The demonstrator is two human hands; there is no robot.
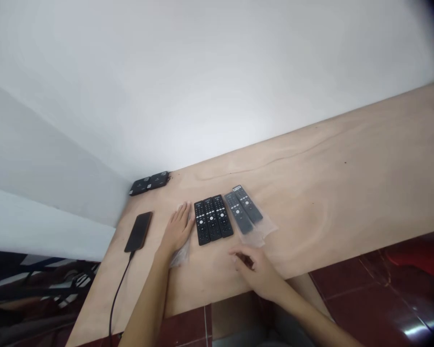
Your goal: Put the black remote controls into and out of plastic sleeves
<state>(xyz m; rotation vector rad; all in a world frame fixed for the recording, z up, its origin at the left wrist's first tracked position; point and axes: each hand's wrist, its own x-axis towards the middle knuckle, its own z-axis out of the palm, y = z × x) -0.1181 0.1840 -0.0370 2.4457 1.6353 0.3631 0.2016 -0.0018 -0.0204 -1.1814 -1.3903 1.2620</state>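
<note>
My left hand lies flat on the wooden table, its fingers stretched out over a clear plastic bag. Just right of it, three black remote controls lie side by side in a row with their buttons up. Two more remotes rest at a slant further right, inside clear plastic sleeves. My right hand hovers near the table's front edge, below the sleeved remotes. Its fingers are loosely bent, with a gap between thumb and forefinger and nothing seen between them.
A phone with a black cable plugged in lies on the left of the table. Two flat black boxes sit in the back left corner against the white wall. The red tiled floor shows below.
</note>
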